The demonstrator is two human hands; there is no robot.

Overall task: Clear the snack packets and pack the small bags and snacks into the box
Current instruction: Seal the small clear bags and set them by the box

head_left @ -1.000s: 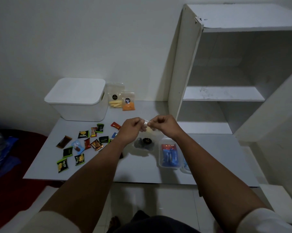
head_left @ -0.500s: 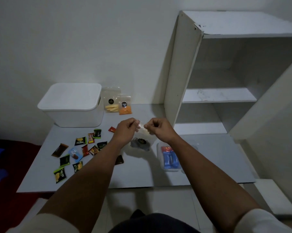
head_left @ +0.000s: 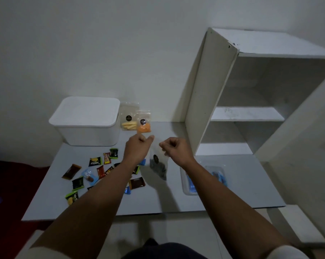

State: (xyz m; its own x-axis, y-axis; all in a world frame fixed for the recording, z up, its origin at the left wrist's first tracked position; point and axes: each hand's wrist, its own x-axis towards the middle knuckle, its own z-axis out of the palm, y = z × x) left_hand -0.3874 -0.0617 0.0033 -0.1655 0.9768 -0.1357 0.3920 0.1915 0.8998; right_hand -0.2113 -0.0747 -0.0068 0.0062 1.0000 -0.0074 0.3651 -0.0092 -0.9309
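Blurred clear bag [head_left: 157,164] in right hand [head_left: 176,148], contents indistinct

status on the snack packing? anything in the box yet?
Can't tell what's inside: the white box has its lid on. Two filled small bags stand beside it against the wall. In hand: the right hand pinches a clear bag holding dark pieces; the left hand is beside its top. Left: loose snack packets scattered on the table, and the clear tray of blue packets.
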